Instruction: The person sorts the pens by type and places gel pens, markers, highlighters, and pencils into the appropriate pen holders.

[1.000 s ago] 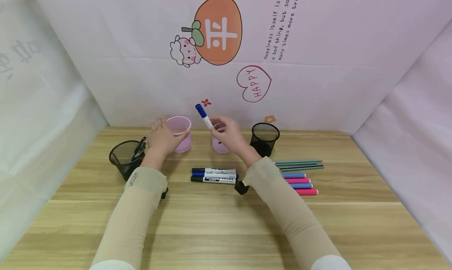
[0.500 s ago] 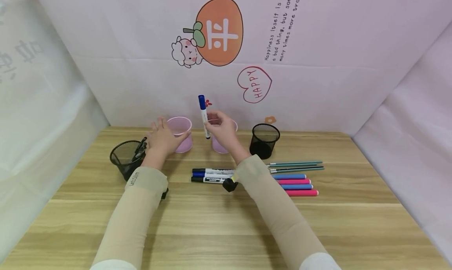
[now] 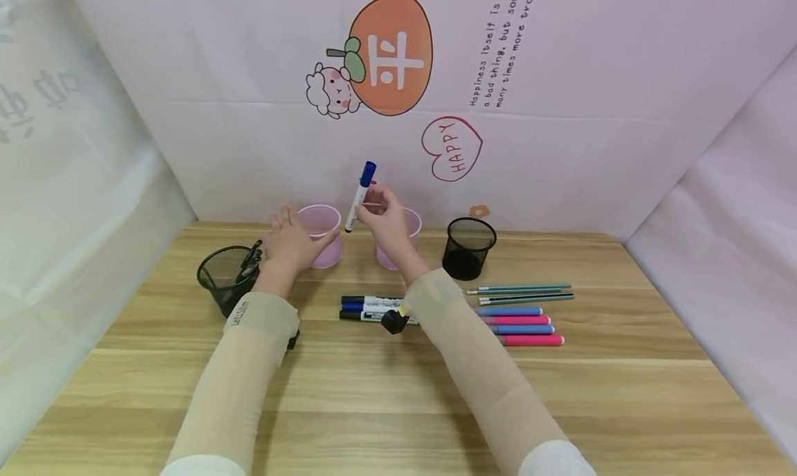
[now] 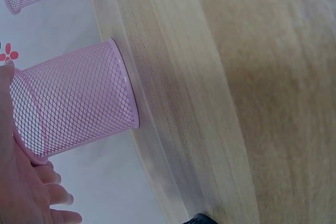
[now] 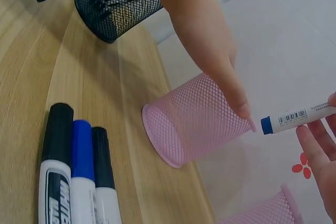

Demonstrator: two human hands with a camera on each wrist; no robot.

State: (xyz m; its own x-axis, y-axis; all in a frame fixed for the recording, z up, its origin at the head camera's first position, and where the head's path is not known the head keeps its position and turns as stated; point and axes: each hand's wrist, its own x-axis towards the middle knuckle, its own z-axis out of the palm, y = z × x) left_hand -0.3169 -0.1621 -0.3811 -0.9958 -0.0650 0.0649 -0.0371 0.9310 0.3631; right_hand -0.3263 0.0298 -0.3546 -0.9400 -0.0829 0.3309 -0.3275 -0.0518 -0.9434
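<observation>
My right hand [image 3: 387,227] pinches a white whiteboard marker [image 3: 360,199] with a blue cap. It is tilted cap-up, its lower end close to the rim of the left pink mesh pen cup [image 3: 326,251]. In the right wrist view the marker's blue end points at that cup's rim. My left hand [image 3: 288,246] rests against the same cup, thumb along its near side and fingers spread on its left. A second pink mesh cup [image 3: 411,223] stands behind my right hand, partly hidden. Three more whiteboard markers [image 3: 367,308] lie on the table.
A black mesh cup [image 3: 225,275] holding black pens stands at left, another black mesh cup [image 3: 470,251] at right. Thin brushes [image 3: 529,289] and several blue and pink felt-tip pens [image 3: 529,321] lie at right on the wooden table [image 3: 373,407]. A white printed sheet [image 3: 280,144] hangs behind.
My right hand has moved left and slightly up from the second pink cup toward the left one. The marker has swung from leaning left to leaning right. The left hand stays at its cup.
</observation>
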